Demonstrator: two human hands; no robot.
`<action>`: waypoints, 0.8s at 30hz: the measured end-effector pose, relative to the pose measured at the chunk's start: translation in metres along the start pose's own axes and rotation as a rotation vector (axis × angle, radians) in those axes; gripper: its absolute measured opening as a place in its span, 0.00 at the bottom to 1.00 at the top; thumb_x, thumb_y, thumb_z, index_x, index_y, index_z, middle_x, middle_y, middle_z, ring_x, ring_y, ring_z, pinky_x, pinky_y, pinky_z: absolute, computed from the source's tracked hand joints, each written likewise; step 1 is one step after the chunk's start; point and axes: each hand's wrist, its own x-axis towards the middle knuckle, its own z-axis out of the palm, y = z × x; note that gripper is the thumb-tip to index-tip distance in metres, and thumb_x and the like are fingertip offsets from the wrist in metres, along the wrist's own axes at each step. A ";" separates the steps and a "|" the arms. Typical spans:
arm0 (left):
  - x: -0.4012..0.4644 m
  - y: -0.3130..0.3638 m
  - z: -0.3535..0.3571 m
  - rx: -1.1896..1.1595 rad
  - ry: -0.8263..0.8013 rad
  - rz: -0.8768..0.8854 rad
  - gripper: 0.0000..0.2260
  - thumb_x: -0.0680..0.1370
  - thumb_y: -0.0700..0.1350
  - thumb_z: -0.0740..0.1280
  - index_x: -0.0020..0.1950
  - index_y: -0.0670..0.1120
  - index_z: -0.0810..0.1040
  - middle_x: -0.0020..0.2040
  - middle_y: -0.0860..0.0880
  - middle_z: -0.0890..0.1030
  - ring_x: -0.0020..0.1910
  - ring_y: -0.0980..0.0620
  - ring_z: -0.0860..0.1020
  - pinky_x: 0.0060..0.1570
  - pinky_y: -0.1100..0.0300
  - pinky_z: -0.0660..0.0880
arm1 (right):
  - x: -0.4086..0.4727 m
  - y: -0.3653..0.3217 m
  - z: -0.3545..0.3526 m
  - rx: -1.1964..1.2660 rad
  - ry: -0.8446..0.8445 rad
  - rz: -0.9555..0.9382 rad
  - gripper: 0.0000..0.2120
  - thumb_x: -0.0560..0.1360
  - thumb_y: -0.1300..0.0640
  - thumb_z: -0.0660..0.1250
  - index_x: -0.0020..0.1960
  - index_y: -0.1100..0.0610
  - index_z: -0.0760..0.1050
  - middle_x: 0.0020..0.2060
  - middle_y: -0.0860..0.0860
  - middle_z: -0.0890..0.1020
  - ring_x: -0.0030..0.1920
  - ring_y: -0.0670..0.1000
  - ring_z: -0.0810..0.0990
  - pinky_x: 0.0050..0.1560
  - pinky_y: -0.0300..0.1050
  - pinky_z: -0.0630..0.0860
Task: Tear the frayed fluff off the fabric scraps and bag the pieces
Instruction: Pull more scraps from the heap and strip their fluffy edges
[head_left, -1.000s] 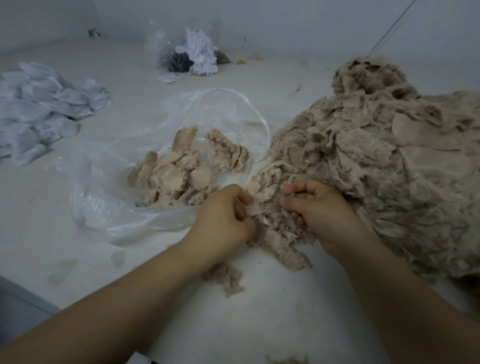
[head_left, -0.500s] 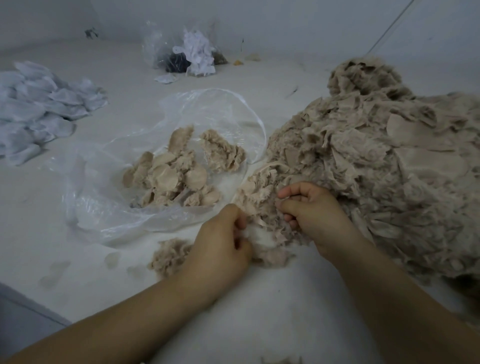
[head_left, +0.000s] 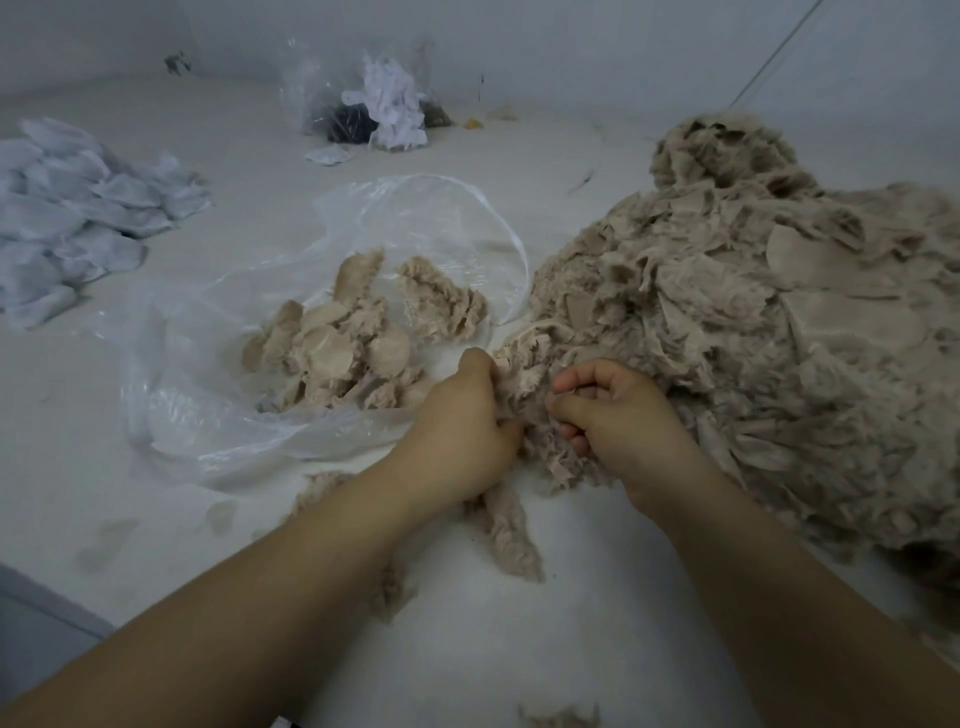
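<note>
A big heap of beige fabric scraps (head_left: 753, 322) fills the right side of the white table. At its near left edge my left hand (head_left: 462, 421) and my right hand (head_left: 618, 410) both grip one frayed scrap (head_left: 530, 384) between them, fingers curled into it. A clear plastic bag (head_left: 249, 431) lies open left of the hands, holding several rounded beige pieces (head_left: 337, 353). Strips of torn fluff (head_left: 506, 530) lie on the table under my left wrist.
A pile of pale blue-white fabric pieces (head_left: 78, 218) lies at the far left. A second clear bag (head_left: 363, 104) with white and dark scraps stands at the back by the wall. The table's front left edge (head_left: 57, 608) is near my left arm.
My left hand, which had pulled back toward me away from the scrap, has returned up to the heap and grips the scrap again. More torn fluff now lies on the table.
</note>
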 end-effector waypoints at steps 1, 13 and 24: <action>-0.001 0.002 -0.002 -0.050 -0.001 -0.017 0.13 0.76 0.41 0.68 0.56 0.46 0.67 0.35 0.49 0.76 0.32 0.54 0.74 0.25 0.64 0.67 | 0.000 0.000 0.000 0.006 0.000 0.000 0.08 0.74 0.68 0.68 0.43 0.57 0.75 0.30 0.50 0.76 0.25 0.42 0.74 0.25 0.35 0.70; -0.009 0.009 -0.032 0.091 -0.455 0.176 0.02 0.70 0.39 0.74 0.41 0.44 0.83 0.41 0.46 0.81 0.35 0.53 0.77 0.37 0.57 0.76 | 0.000 0.000 0.000 -0.019 -0.021 -0.026 0.07 0.74 0.63 0.70 0.39 0.56 0.74 0.25 0.47 0.77 0.27 0.46 0.73 0.25 0.37 0.70; 0.003 0.009 -0.030 -0.450 -0.157 -0.165 0.08 0.81 0.38 0.63 0.41 0.41 0.75 0.28 0.44 0.78 0.20 0.51 0.69 0.24 0.59 0.65 | -0.006 -0.005 0.004 0.016 -0.065 -0.046 0.14 0.78 0.58 0.68 0.33 0.57 0.78 0.25 0.49 0.79 0.26 0.45 0.74 0.25 0.35 0.71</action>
